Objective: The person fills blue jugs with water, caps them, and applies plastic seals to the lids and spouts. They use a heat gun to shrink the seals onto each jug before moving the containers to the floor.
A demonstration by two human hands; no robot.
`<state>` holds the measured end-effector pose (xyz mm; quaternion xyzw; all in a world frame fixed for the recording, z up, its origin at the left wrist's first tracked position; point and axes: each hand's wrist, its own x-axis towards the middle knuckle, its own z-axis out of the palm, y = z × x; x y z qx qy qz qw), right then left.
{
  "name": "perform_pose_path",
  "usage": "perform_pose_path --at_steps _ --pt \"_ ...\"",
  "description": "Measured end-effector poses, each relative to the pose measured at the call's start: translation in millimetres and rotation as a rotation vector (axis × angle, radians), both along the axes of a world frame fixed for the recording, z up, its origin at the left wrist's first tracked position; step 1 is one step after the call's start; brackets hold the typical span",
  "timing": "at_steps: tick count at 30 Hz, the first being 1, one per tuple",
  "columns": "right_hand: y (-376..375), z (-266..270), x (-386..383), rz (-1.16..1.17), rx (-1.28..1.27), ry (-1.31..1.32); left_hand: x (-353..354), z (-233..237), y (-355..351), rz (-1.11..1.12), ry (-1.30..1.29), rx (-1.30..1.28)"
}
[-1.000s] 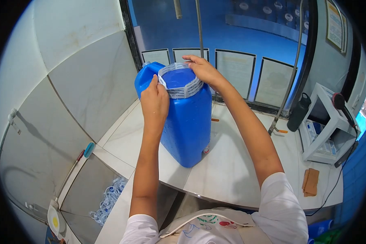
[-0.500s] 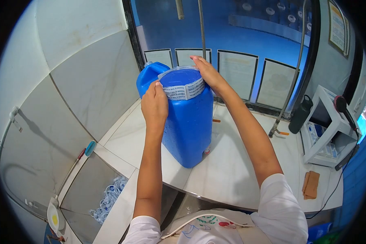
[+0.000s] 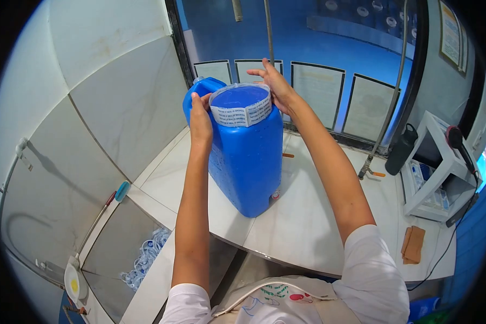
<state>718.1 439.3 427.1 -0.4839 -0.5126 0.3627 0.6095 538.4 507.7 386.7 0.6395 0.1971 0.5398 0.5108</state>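
A tall blue water jug (image 3: 248,167) with a moulded handle and a small spout cap stands upright on the white tiled counter. Its wide blue lid (image 3: 240,97) is ringed by a loose-looking clear plastic seal band (image 3: 232,116) with printed text. At the left side of the lid, my left hand (image 3: 201,124) has its thumb and fingers closed at the band's edge; the fingertips are partly hidden. My right hand (image 3: 278,90) is at the far right side of the lid, fingers spread and the palm side near the band. A small tap (image 3: 276,194) shows low on the jug.
To the right stand a dark bottle (image 3: 402,150), a white shelf unit (image 3: 434,167) with a heat gun or hair dryer (image 3: 455,137) on it, and a brown cloth (image 3: 413,244). A recessed basin at lower left holds several clear-and-blue plastic seals (image 3: 147,259). A pipe with a valve (image 3: 368,168) rises behind.
Both hands have shifted on the band: the left has moved slightly left and up, the right has spread its fingers. The band sits a little lower round the lid, and the jug has tilted or turned slightly.
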Motion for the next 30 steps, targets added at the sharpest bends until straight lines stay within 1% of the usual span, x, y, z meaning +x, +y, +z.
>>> perform_pose_path --at_steps 1,2,4,5,7,8,11,12,14,15,17,18,20,21,22,23,24,26,27,28,29,30 --pt "1.2 -1.0 1.8 0.035 0.009 0.032 0.7 -4.8 1.5 0.022 0.033 0.072" --pt "3.5 -2.4 2.6 0.037 0.010 0.033 2.5 -9.2 3.0 0.024 0.034 0.072" --pt "5.5 -2.9 5.0 0.030 0.009 -0.008 7.0 -14.4 3.6 0.132 0.034 0.144" --pt "6.2 -1.7 5.9 0.026 0.009 -0.006 8.5 -13.8 4.3 0.129 0.036 0.145" --pt "8.5 0.2 6.4 0.065 -0.014 -0.049 10.0 -8.5 3.2 0.113 -0.031 0.033" --pt "8.1 -0.1 7.0 0.059 -0.016 -0.044 8.6 -6.6 -0.6 0.107 -0.027 0.031" --pt "4.2 -1.1 10.0 0.068 0.007 0.066 -0.9 -1.0 -0.8 -0.069 0.028 0.020" --pt "1.1 -2.0 11.7 0.058 0.007 0.069 -3.2 -2.3 3.8 -0.079 0.031 0.020" --pt "-12.4 -0.8 16.0 -0.018 0.022 0.130 -2.5 -0.2 -0.6 0.235 0.018 -0.009" --pt "-23.9 -2.4 21.3 -0.055 0.029 0.107 -3.5 -1.9 -4.7 0.224 0.019 -0.011" --pt "-50.0 -7.0 37.9 -0.094 0.024 0.072 -10.5 4.4 -34.1 0.479 -0.080 0.204" --pt "-66.9 -9.9 47.6 -0.126 0.016 0.034 -6.9 7.5 -60.3 0.456 -0.081 0.201" --pt "-124.8 -12.6 62.0 -0.185 0.005 0.035 17.3 5.6 -125.8 0.613 -0.115 0.578" --pt "-157.8 -11.9 68.4 -0.227 -0.007 -0.155 34.4 -2.6 -148.1 0.558 -0.129 0.567" --pt "-194.8 -9.0 75.4 -0.272 -0.030 -0.345 53.1 -10.0 -170.7 0.449 -0.083 0.697" --pt "-235.7 -1.1 82.4 -0.314 -0.062 -0.382 73.5 -15.8 -193.2 0.338 -0.048 0.830" --pt "-271.4 -1.3 100.7 -0.375 -0.074 -0.384 96.1 -25.5 -214.1 0.257 -0.032 0.851" --pt "-351.1 -2.1 137.6 -0.555 0.035 -0.600 141.9 -44.9 -249.9 0.040 0.063 0.785" --pt "-392.5 1.0 160.6 -0.699 0.006 -0.709 165.0 -56.0 -266.4 0.004 0.041 0.784" --pt "-434.6 5.5 187.9 -0.836 -0.021 -0.813 188.7 -67.8 -281.3 -0.112 0.081 0.758" --pt "-474.3 9.8 212.7 -1.005 -0.106 -0.877 210.9 -80.8 -294.0 -0.221 0.124 0.734" --pt "-508.5 14.6 235.2 -1.169 -0.191 -0.935 233.2 -94.9 -308.9 -0.266 0.163 0.727"
